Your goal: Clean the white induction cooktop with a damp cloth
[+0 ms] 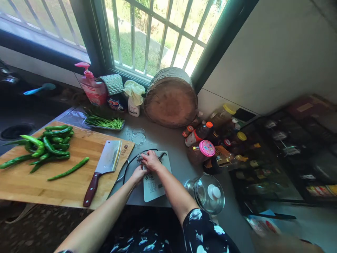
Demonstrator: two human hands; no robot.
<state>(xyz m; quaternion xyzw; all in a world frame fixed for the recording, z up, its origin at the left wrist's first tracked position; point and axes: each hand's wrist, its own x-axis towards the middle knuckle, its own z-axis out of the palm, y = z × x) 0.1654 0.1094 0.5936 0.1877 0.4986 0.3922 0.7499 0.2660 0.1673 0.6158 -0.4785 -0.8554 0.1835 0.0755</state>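
Note:
My left hand and my right hand meet over a flat white panel with printed marks, which lies on the grey counter. The fingers of both are closed, and my right hand lies across the far side of the left. Dark, textured bits show beside my right fingers; what the hands grip is mostly hidden. A black cable loops to the left of the panel. Left of that, a cleaver with a dark red handle rests on a wooden cutting board.
Several green chili peppers lie on the board, with a tray of cut green stalks behind it. A round wooden block leans at the window. Bottles and jars crowd the right, near a glass pot with a lid.

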